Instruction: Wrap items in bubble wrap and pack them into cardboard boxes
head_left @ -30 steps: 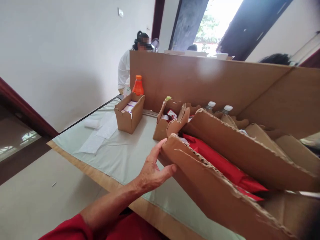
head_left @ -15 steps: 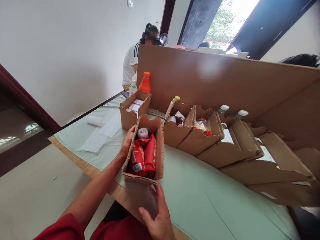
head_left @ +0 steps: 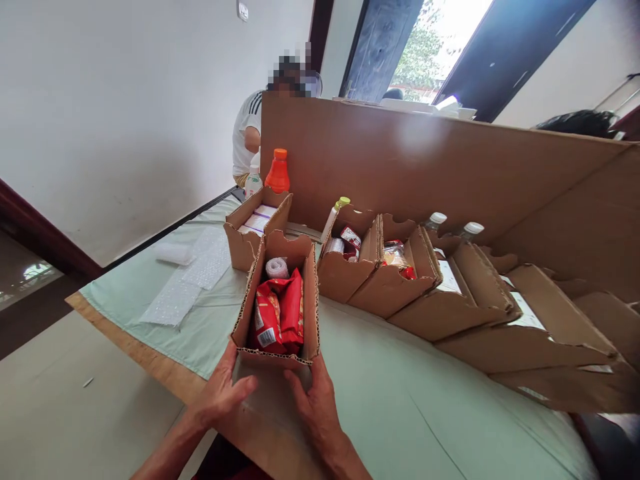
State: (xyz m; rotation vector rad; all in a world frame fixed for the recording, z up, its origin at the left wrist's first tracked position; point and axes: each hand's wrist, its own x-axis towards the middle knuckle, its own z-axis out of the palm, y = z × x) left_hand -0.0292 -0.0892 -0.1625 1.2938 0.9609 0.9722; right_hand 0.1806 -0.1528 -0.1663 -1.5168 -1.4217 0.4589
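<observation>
An open cardboard box (head_left: 314,313) stands near the table's front edge. Inside it lie red packets (head_left: 280,313) and, toward the back, a roll of bubble wrap (head_left: 277,268). My left hand (head_left: 225,387) holds the box at its front left corner, thumb spread toward the front wall. At the front right corner my right hand (head_left: 316,393) grips it too, its fingers along the side. Just behind and left is another cardboard box (head_left: 240,247) with white-and-purple packs (head_left: 257,220).
Several cardboard bins (head_left: 390,297) with goods stand in a row to the right. A tall cardboard panel (head_left: 400,153) closes off the back. Bubble wrap sheets (head_left: 173,293) lie on the left, and an orange bottle (head_left: 278,172) stands behind. A person (head_left: 245,133) sits beyond the panel.
My left hand has moved from the box's left side to its front left corner. My right hand has come up against the front right corner. The view has shifted slightly.
</observation>
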